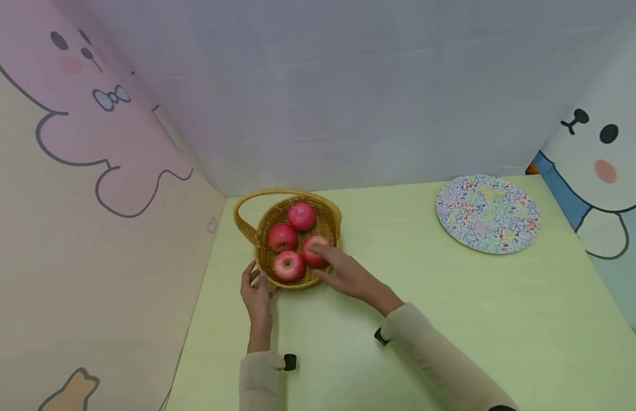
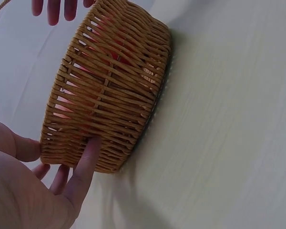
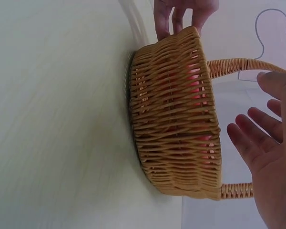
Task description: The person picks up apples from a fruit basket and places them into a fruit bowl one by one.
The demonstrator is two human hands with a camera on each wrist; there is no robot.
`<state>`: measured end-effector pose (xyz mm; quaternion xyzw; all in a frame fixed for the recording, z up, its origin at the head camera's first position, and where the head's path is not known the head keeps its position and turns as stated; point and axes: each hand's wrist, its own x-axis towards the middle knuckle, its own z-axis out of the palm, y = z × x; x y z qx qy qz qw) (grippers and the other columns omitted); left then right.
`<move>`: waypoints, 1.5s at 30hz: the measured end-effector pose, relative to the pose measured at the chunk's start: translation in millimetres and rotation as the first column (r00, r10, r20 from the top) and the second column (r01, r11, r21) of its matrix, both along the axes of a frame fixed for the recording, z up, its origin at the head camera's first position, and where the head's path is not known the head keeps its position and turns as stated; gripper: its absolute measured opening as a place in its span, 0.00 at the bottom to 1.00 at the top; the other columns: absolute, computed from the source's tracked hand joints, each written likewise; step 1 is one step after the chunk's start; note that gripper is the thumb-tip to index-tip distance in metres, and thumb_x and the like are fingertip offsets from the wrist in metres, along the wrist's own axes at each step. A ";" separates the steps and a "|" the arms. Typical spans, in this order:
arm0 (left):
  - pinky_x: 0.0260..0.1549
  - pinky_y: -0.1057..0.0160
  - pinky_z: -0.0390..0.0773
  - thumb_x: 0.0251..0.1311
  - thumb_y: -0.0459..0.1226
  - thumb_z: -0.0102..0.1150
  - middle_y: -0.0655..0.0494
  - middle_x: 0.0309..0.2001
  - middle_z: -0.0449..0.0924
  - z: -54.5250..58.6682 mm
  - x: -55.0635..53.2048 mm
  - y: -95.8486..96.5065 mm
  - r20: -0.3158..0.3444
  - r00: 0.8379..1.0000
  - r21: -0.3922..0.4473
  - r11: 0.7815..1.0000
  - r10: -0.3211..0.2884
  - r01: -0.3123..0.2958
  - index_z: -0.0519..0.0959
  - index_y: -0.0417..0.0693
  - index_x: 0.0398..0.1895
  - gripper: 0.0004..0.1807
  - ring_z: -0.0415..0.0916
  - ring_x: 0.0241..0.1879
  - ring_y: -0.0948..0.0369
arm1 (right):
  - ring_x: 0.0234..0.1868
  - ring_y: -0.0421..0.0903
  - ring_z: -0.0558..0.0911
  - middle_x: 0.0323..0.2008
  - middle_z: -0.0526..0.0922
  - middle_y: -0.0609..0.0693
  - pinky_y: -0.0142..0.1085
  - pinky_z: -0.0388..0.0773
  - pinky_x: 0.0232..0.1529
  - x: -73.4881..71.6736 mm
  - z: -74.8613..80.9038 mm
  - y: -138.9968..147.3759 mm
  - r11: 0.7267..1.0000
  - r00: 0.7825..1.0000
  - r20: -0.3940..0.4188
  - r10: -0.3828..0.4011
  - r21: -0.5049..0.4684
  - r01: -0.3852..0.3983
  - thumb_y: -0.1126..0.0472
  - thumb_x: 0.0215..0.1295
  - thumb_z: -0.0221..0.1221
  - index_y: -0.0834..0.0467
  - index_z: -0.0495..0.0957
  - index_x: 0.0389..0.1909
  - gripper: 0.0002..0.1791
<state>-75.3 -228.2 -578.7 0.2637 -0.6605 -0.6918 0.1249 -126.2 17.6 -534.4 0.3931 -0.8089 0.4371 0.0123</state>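
A brown wicker basket (image 1: 261, 251) with a tall handle stands on the table, holding several red apples (image 1: 289, 266). My left hand (image 1: 257, 297) rests against its near left side; in the left wrist view the thumb lies at the rim and the extended index finger (image 2: 88, 160) presses the woven wall. My right hand (image 1: 351, 277) is over the basket's right side, its fingers spread above the right-hand apple (image 1: 314, 258) and partly covering it. In the right wrist view those loosely bent fingers (image 3: 260, 136) show above the rim with nothing gripped.
A round, flat plate (image 1: 487, 214) with a multicoloured pattern lies at the back right of the pale green table (image 1: 369, 354). A grey back wall (image 1: 379, 103) and side walls with cartoon figures enclose the table. The basket handle (image 1: 244, 220) arches over the far side.
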 end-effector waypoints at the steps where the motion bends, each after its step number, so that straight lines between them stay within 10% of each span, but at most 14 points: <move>1: 0.33 0.59 0.91 0.80 0.35 0.50 0.43 0.62 0.68 0.0 0.1 0.2 -0.001 1.000 0.002 1.000 -0.001 0.001 0.68 0.52 0.76 0.24 0.74 0.46 0.63 | 0.70 0.55 0.77 0.68 0.78 0.59 0.51 0.76 0.72 -1.4 -0.4 -2.5 1.000 1.000 0.015 0.009 0.005 -0.009 0.62 0.72 0.66 0.64 0.69 0.71 0.31; 23: 0.39 0.56 0.92 0.78 0.37 0.54 0.48 0.63 0.69 0.1 0.2 -11.9 0.051 0.998 0.088 0.996 -0.028 0.024 0.69 0.55 0.76 0.26 0.78 0.52 0.62 | 0.77 0.55 0.68 0.77 0.68 0.55 0.49 0.69 0.78 -16.1 -2.5 -43.7 0.961 0.991 0.036 0.125 0.245 -0.130 0.58 0.73 0.65 0.60 0.64 0.78 0.36; 45: 0.38 0.57 0.92 0.78 0.38 0.54 0.46 0.65 0.68 -0.2 1.8 -7.8 0.045 0.999 0.077 0.997 -0.028 0.025 0.69 0.56 0.76 0.26 0.77 0.52 0.63 | 0.74 0.53 0.71 0.71 0.75 0.54 0.44 0.66 0.79 -20.7 -2.2 -73.3 0.812 0.980 -0.195 0.035 0.578 0.086 0.52 0.65 0.72 0.61 0.66 0.76 0.43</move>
